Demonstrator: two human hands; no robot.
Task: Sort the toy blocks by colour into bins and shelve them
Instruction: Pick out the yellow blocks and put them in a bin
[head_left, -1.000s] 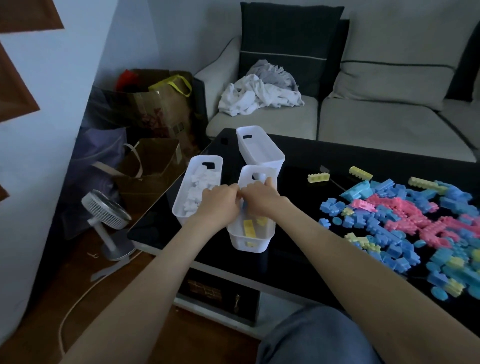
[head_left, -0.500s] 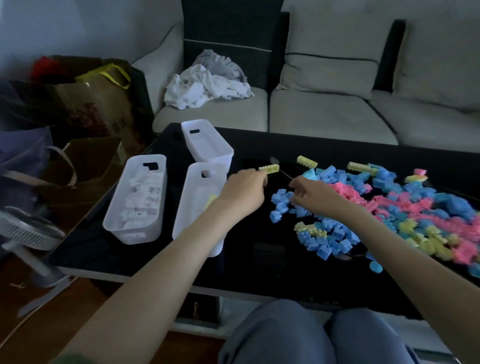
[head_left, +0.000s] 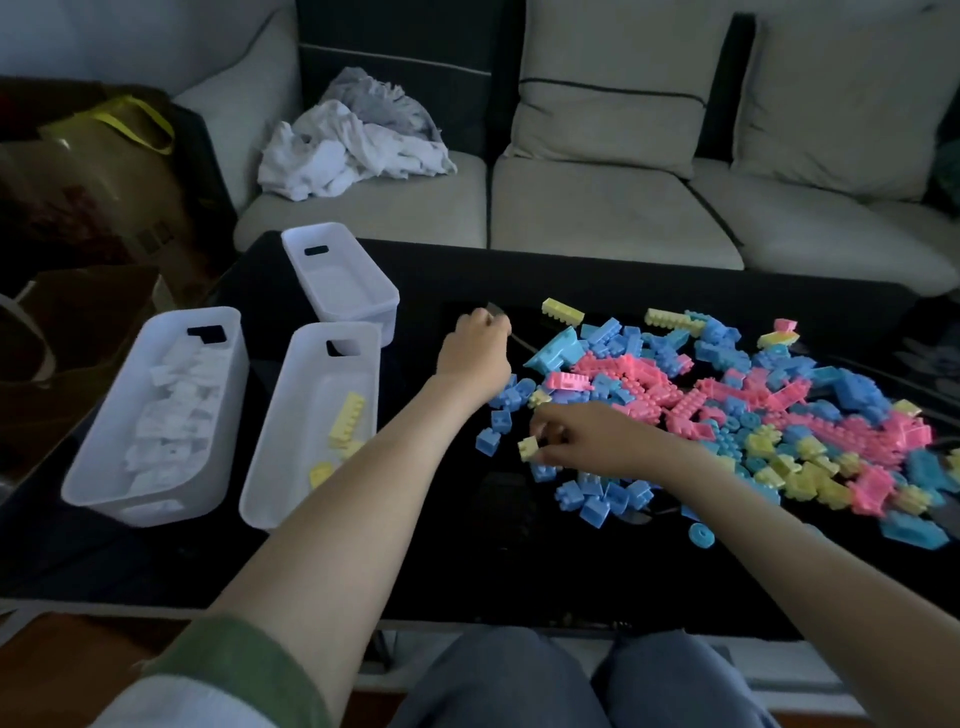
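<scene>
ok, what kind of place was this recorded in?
Most likely a home living room: a light sofa with crumpled laundry on it, a black coffee table in front, and shopping bags on the floor beside it.

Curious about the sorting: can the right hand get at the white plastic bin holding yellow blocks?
Probably, though not straight: the left forearm lies between the right hand, pinching a small yellow block, and that white plastic bin, so reaching likely means crossing that arm.

A pale sofa (head_left: 597, 208) spans the top of the frame behind the black counter (head_left: 675, 275); paper bags (head_left: 104, 187) upper left.
</scene>
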